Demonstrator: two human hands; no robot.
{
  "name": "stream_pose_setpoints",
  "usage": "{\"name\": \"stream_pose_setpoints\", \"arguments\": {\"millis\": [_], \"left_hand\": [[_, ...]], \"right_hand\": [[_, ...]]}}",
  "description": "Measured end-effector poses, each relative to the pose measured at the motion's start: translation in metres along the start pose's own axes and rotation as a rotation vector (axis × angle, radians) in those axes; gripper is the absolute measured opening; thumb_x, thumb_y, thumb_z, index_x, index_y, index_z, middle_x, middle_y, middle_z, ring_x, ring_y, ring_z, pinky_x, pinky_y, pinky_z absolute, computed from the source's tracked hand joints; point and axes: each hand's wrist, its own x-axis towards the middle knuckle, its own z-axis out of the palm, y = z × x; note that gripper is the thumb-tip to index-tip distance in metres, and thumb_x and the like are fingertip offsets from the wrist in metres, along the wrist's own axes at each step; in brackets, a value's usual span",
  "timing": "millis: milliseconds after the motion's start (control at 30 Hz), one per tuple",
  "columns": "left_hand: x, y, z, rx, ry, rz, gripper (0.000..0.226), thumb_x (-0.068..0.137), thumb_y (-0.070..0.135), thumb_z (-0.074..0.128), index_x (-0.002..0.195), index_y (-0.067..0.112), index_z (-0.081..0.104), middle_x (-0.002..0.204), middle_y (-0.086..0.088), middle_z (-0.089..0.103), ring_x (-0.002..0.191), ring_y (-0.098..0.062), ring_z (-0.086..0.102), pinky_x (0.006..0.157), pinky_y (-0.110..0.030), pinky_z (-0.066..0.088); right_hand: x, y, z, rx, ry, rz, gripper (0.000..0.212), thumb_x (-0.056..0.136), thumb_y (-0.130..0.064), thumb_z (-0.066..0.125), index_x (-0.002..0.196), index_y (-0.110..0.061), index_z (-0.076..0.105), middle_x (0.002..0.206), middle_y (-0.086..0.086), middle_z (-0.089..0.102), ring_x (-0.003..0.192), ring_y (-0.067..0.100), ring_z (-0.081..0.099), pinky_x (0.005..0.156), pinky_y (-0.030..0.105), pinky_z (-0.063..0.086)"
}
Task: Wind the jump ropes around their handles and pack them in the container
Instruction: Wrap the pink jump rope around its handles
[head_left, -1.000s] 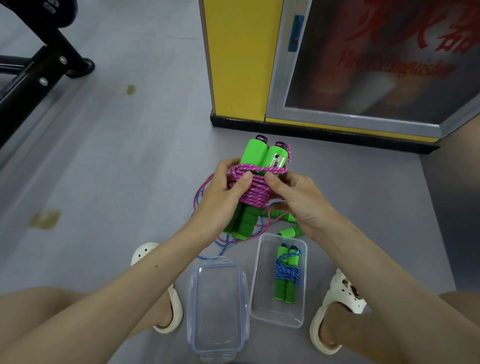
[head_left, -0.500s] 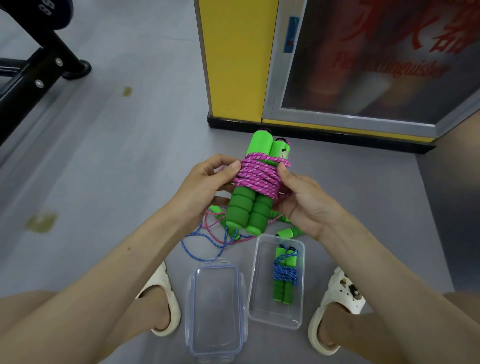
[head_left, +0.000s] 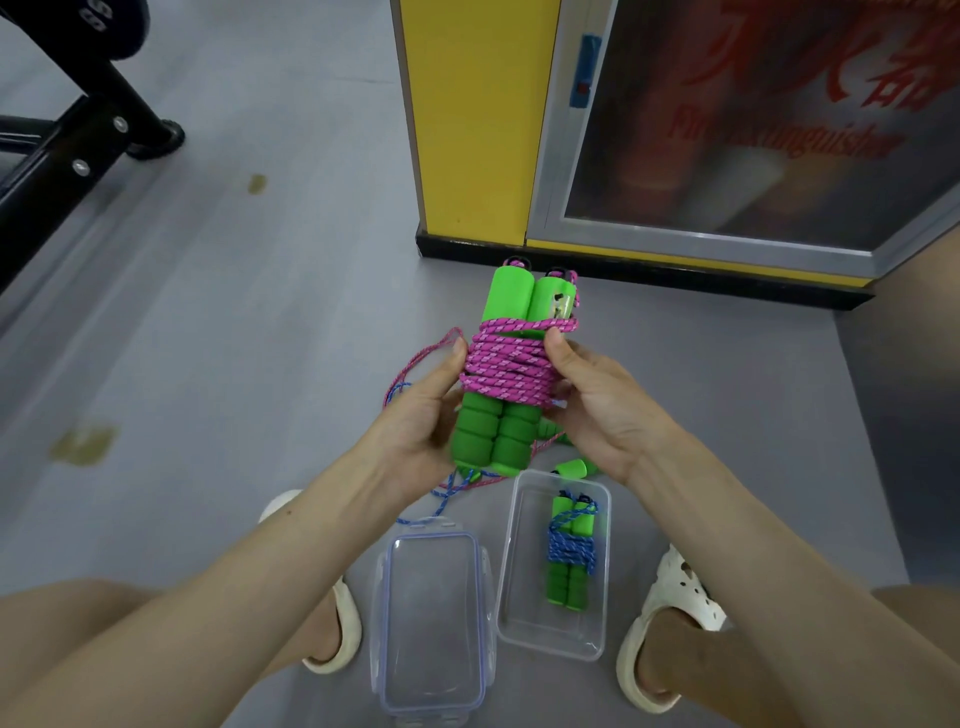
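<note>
Head view, looking down at the floor between the person's feet.

Task object: we see the pink jump rope held up off the floor, in front of the person. Its two green foam handles stand side by side, roughly upright, and the cord is wound in a tight band round their middle. The top caps and the ribbed lower grips are bare.

Left hand: it grips the bundle from the left. The thumb tip is pressed to the upper left edge of the band, and the fingers are curled behind the handles, mostly hidden.

Right hand: it grips from the right. The thumb lies on the upper right of the band, and the fingers are wrapped behind. We cannot tell whether they pinch a free end of cord.

Container: clear plastic, open, on the floor below the hands. A blue jump rope, already wound on its green handles, lies inside along the right wall.

Lid: clear with a blue seal. It lies flat on the floor just left of the container.

Loose pink and blue cords trail on the floor under the hands. Another green handle lies just beyond the container's far rim.

Surroundings: a white sandal sits left of the lid and another right of the container. A yellow pillar and a glazed fire extinguisher cabinet stand ahead. A black metal frame is at far left.
</note>
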Motion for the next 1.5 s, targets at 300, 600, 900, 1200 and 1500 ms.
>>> {"name": "stream_pose_setpoints", "arguments": {"millis": [300,600,900,1200,1500], "left_hand": [[0.001,0.003,-0.002,0.089,0.083,0.047,0.034,0.096,0.038,0.051,0.103,0.011,0.069,0.110,-0.013,0.070,0.087,-0.025,0.067,0.067,-0.034,0.060],[-0.008,-0.002,0.006,0.380,-0.029,0.115,0.060,0.069,0.036,0.068,0.117,0.001,0.063,0.101,-0.013,0.072,0.084,-0.023,0.070,0.066,-0.032,0.058],[-0.004,-0.002,0.004,0.404,0.127,0.213,0.024,0.073,0.018,0.076,0.094,0.008,0.071,0.083,-0.011,0.074,0.066,-0.021,0.069,0.054,-0.031,0.057],[-0.003,0.007,0.001,0.418,0.154,0.245,0.050,0.060,0.022,0.079,0.104,0.002,0.068,0.092,-0.017,0.073,0.071,-0.026,0.069,0.062,-0.036,0.059],[-0.002,0.007,0.000,0.574,0.128,0.296,0.031,0.068,0.007,0.078,0.097,0.005,0.069,0.084,-0.010,0.074,0.070,-0.022,0.069,0.066,-0.031,0.060]], "right_hand": [[-0.001,0.000,0.002,-0.111,0.064,-0.030,0.025,0.083,-0.031,0.063,0.099,-0.012,0.058,0.094,0.005,0.067,0.084,0.017,0.063,0.079,0.035,0.055],[-0.001,0.001,0.005,-0.209,0.134,-0.107,0.022,0.087,-0.028,0.063,0.100,-0.010,0.062,0.090,0.002,0.071,0.080,0.012,0.068,0.077,0.029,0.057],[-0.003,-0.010,0.003,-0.110,0.103,0.006,0.021,0.078,-0.007,0.070,0.098,-0.001,0.065,0.091,0.013,0.070,0.081,0.021,0.068,0.079,0.030,0.058],[-0.008,-0.010,-0.006,-0.712,0.025,-0.124,0.027,0.077,0.004,0.071,0.101,-0.007,0.071,0.091,0.013,0.073,0.087,0.025,0.070,0.085,0.034,0.056],[-0.013,-0.024,-0.005,-1.019,0.133,-0.257,0.028,0.096,-0.010,0.051,0.072,-0.002,0.062,0.055,0.015,0.065,0.041,0.011,0.062,0.047,0.026,0.054]]}}
